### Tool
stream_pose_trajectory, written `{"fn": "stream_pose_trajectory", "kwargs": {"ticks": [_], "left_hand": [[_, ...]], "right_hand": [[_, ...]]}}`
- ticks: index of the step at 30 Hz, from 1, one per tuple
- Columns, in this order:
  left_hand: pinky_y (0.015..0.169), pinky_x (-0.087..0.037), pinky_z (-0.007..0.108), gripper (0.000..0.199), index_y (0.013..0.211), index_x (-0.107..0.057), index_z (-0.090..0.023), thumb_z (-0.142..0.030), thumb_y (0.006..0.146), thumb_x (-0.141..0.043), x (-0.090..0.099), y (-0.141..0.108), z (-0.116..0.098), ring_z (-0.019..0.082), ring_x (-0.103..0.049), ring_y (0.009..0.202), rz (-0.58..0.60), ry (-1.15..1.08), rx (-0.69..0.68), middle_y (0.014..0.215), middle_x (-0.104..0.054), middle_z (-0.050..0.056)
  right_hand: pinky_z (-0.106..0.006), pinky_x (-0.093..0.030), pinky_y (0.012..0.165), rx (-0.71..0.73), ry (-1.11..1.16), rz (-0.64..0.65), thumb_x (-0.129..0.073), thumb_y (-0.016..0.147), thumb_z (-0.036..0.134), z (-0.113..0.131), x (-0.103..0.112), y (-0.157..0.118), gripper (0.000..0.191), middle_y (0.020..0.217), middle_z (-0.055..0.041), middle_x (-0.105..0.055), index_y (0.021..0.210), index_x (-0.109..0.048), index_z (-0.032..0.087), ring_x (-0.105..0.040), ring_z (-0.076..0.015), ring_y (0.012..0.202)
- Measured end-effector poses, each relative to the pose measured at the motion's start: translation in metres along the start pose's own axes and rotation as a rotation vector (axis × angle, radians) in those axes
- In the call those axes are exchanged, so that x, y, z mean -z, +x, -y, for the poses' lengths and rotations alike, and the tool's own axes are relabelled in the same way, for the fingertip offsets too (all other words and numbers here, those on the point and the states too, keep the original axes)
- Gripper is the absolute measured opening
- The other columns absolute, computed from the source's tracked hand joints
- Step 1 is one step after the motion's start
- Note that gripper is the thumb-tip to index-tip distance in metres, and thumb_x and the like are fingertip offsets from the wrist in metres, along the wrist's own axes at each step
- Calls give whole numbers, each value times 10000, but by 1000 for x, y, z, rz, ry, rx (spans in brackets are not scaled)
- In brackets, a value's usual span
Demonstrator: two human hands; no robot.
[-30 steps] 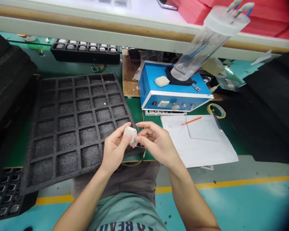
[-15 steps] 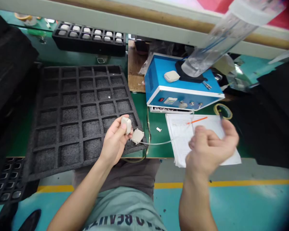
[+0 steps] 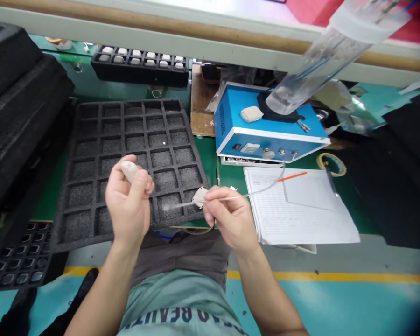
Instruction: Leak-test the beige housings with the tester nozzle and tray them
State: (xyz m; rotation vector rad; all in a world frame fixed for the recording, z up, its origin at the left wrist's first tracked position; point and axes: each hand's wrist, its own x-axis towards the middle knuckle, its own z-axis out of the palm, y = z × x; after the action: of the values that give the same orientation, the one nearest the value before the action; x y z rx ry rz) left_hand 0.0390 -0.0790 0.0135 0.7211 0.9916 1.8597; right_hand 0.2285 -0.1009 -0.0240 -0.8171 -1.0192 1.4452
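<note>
My left hand (image 3: 129, 205) is closed around a small beige rounded casing (image 3: 129, 171), held upright over the black foam tray (image 3: 154, 217). Between the thumb and fingers of my right hand (image 3: 231, 217) is a thin clear tube (image 3: 264, 188). One end of it runs back to the blue box's front, while the other points left over the tray, its tip blurred. A flat beige cover (image 3: 199, 198) lies at the tray's near right corner, just left of my right fingertips and partly behind the tube.
The blue machine (image 3: 248, 135) carries another beige casing (image 3: 251, 114) and a tilted clear cylinder (image 3: 315, 70). Paper sheets (image 3: 308, 219) hold an orange stick (image 3: 292, 176) and a dark pen (image 3: 332, 183). Further back stands a black rack (image 3: 136, 74) of beige pieces; stacked foam (image 3: 24, 107) rises at left.
My left hand has moved left with the casing and turned it. My right hand has come from above the papers to the tray's corner and now grips the tube.
</note>
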Motion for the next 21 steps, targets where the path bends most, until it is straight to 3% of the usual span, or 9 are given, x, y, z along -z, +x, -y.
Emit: {"fn": "stream_pose_trajectory", "kwargs": {"ticks": [4,8,11,15,18,21], "left_hand": [[718,-548,236,256,1058,-703,-219,-316,838,-790,-6,-6,27,116,-655,757,-13,0,124,949,-673,16],[903,-607,355,424,1236,-694,-203,-300,837,-802,-10,-19,50,230,-753,1032,67,130,224,1226,-753,97],[1018,-585,403,473,1244,-728,-162,-289,806,-853,-10,-26,60,275,-737,1157,108,204,248,1248,-771,136],[1063,-573,428,452,1204,-769,-156,-267,780,-880,-7,-26,65,294,-740,1168,95,208,276,1232,-776,137],[1044,-590,412,454,1207,-775,-166,-248,774,-887,-6,-23,66,288,-751,1148,85,207,280,1217,-780,124],[1044,-592,396,444,1205,-779,-177,-252,781,-885,-6,-22,66,283,-745,1159,82,225,284,1236,-773,112]], "right_hand": [[-254,-573,546,203,-153,-66,-751,913,303,-4,-15,5,80,969,-22,-668,960,-730,243,-657,-110,661],[-363,-669,725,318,-153,-218,-579,1027,369,-8,-16,8,116,1140,-78,-736,1015,-552,257,-778,-213,941],[-383,-671,772,414,-174,-307,-551,1047,355,-20,-12,14,90,1054,-49,-769,1052,-515,272,-793,-196,878],[-354,-666,772,422,-308,-390,-668,987,282,-34,-3,22,108,993,-36,-769,1090,-647,262,-790,-185,834],[-382,-673,794,442,-402,-372,-657,989,272,-38,2,26,73,1084,-61,-780,1035,-713,259,-796,-210,888],[-410,-686,809,440,-356,-343,-591,1026,294,-40,2,28,94,1193,-72,-771,1012,-678,262,-800,-232,979]]}}
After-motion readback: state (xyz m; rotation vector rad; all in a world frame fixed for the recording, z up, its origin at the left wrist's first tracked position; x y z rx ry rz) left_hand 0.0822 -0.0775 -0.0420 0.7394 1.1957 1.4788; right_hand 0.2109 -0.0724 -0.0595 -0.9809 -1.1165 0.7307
